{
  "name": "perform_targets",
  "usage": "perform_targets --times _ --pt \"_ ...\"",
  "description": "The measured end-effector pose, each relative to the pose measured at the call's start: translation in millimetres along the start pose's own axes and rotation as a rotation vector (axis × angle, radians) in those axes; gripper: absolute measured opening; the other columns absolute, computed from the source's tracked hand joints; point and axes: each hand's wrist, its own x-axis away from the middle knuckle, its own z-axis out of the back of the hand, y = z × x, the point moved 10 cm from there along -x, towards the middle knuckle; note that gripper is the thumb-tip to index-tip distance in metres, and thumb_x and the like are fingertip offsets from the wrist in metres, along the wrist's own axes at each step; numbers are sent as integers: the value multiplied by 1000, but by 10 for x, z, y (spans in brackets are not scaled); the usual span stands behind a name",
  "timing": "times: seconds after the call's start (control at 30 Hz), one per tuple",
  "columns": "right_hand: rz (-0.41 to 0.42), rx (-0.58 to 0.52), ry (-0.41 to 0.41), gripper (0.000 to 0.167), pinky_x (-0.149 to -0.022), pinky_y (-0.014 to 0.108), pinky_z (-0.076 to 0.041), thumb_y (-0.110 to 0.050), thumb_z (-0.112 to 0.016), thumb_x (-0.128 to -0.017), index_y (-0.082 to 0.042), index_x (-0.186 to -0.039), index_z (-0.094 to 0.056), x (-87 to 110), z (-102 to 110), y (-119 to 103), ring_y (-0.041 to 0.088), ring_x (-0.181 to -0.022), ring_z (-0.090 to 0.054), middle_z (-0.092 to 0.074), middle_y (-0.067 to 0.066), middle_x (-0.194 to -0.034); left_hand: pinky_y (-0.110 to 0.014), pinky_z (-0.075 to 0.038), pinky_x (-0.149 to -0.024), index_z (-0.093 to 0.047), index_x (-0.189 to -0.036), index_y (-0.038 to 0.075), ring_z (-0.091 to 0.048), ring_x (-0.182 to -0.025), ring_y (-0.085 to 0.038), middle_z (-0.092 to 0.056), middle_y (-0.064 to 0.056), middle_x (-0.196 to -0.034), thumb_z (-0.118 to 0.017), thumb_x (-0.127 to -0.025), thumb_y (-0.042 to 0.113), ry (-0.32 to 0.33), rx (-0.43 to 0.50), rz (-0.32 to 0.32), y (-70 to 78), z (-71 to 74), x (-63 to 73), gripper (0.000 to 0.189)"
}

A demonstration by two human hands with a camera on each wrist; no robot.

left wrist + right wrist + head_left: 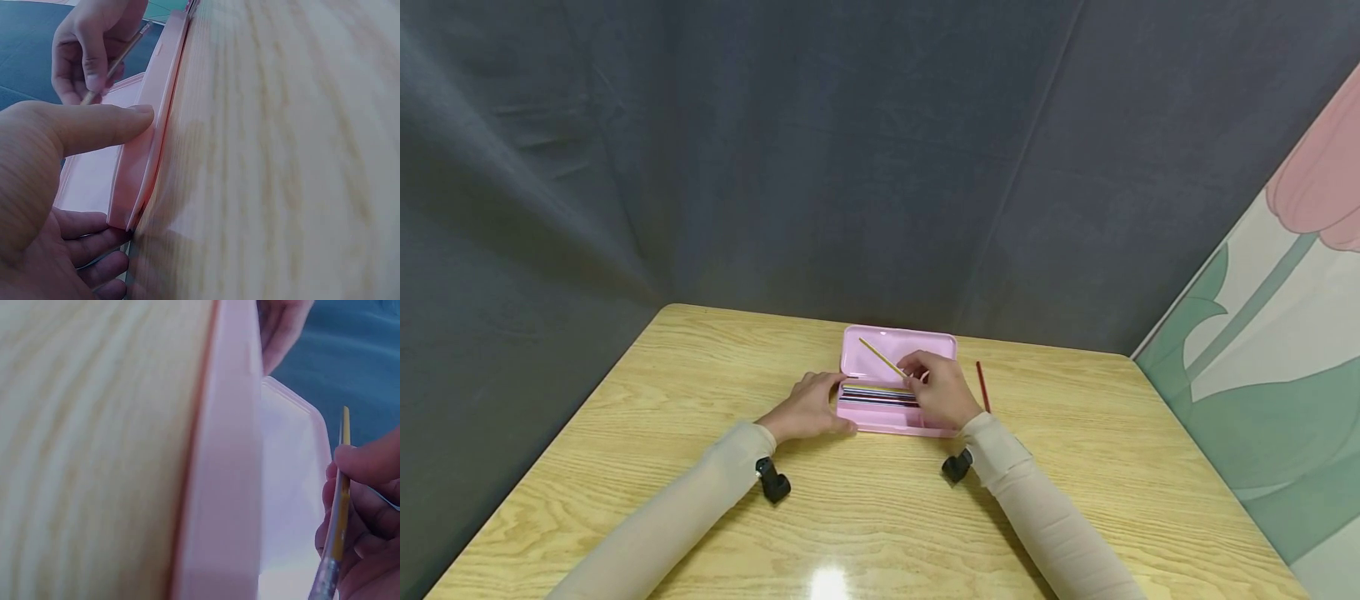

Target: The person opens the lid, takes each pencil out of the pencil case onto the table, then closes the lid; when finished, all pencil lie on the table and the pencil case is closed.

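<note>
A pink pencil case (pixel 883 428) lies open on the table, its lid (pixel 917 342) folded back to the far side. Several pencils (pixel 876 395) lie side by side in it. My left hand (pixel 808 408) grips the case's left end, thumb along the front wall and fingers around the end, as the left wrist view shows. Over the case, my right hand (pixel 942 390) pinches a yellow pencil (pixel 878 353) between thumb and fingers. That pencil slants up to the left across the lid; its metal-banded end (pixel 325 578) shows in the right wrist view.
A dark red pencil (pixel 982 386) lies on the wooden table (pixel 865 517), just right of the case. Behind the table hangs a dark grey curtain (pixel 850 167). A flower-patterned cloth (pixel 1285 358) is at the right.
</note>
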Motion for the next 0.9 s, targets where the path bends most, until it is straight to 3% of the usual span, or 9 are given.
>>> perform_targets --times 0.23,0.9 --pt "3 -69 71 19 -70 24 -53 0 -71 -87 -8 -103 -72 -19 167 -30 14 -77 -63 -71 6 -85 -49 -37 -117 -47 -151 11 -42 -138 -29 -52 -7 -151 -88 -72 38 2 -5 -6 -4 -3 -1 93" --pt "-28 -120 155 25 -71 19 -52 0 -70 -86 -6 -110 -70 -11 497 42 16 -79 -62 -67 9 -90 -51 -37 -116 -47 -150 11 -43 -137 -30 -53 -8 -150 -89 -72 37 9 -8 -22 -8 -12 -20 93"
